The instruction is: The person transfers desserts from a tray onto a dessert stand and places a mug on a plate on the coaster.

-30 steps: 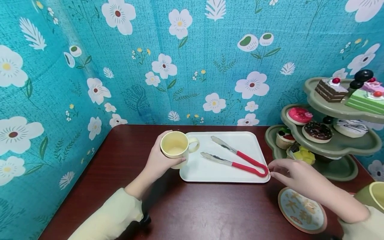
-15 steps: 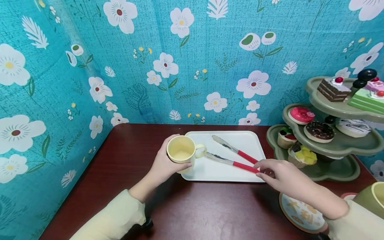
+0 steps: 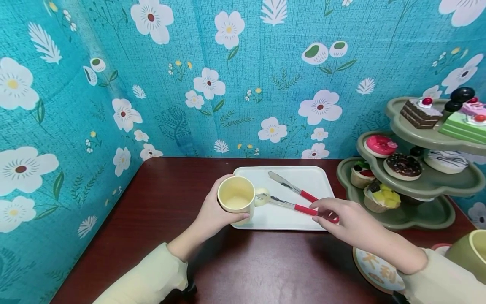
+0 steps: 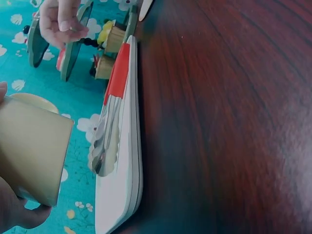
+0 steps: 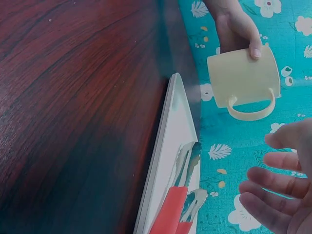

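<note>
We see the left hand (image 3: 212, 213) gripping a pale yellow mug (image 3: 237, 198), its fingers curled round the body, thumb on the near side. The mug is held upright over the near left corner of a white tray (image 3: 281, 211), with its handle pointing right toward the tongs (image 3: 294, 198). In the right wrist view the mug (image 5: 243, 78) hangs clear above the tray's edge (image 5: 168, 161), so we judge it lifted, not resting.

The tongs lie on the tray, metal tips to the far left, red-sleeved handles running near and right. The right hand (image 3: 343, 219) is over the red handle end. From the head view its fingers seem to lie on the handles; the right wrist view shows the fingers (image 5: 273, 183) spread and relaxed, apart from the red handles (image 5: 170, 214) below, so we read the hand as open, not yet closed on the tongs. We cannot tell whether a fingertip touches them.

The tray sits on a dark red desk (image 3: 247, 266), toward its far side. To the right stands a green tiered stand (image 3: 421, 185) carrying doughnuts, cake slices and cupcakes. Near right, partly under the right forearm, lies a round patterned coaster (image 3: 376, 270), and a green cup (image 3: 468, 253) shows at the right edge. A teal flowered wall (image 3: 228, 84) backs the scene.
</note>
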The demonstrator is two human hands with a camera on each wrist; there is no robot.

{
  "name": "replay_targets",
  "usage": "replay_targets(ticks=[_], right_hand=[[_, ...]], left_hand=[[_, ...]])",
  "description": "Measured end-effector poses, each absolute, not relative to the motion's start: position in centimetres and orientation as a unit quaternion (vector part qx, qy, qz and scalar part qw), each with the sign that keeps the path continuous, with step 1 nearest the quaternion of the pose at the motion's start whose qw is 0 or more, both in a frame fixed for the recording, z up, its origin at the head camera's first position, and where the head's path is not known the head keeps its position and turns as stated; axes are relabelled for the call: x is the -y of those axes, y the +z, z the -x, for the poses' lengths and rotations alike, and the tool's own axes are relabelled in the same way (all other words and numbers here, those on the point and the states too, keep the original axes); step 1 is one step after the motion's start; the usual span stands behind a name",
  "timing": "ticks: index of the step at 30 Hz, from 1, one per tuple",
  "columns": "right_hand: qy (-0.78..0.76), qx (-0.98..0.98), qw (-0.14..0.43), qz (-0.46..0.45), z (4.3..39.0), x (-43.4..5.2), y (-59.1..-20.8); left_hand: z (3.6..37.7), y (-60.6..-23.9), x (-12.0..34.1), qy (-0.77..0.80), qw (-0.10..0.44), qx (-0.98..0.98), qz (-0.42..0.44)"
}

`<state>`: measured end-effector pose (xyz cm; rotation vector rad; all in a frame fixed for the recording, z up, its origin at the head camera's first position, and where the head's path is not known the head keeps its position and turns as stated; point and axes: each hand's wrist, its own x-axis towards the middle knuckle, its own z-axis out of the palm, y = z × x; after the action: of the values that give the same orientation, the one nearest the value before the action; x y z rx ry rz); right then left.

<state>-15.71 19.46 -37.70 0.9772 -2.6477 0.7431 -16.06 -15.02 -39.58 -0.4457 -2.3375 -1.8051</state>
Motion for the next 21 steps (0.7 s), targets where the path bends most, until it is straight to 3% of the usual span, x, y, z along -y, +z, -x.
replay_targets(ticks=[21], right_hand=[[0.331,0.863,0.14,-0.354,15.6,-17.2,-38.5]], left_hand=[[15.3,-40.7,12.8,-0.621,0.046,0.765,0.164]])
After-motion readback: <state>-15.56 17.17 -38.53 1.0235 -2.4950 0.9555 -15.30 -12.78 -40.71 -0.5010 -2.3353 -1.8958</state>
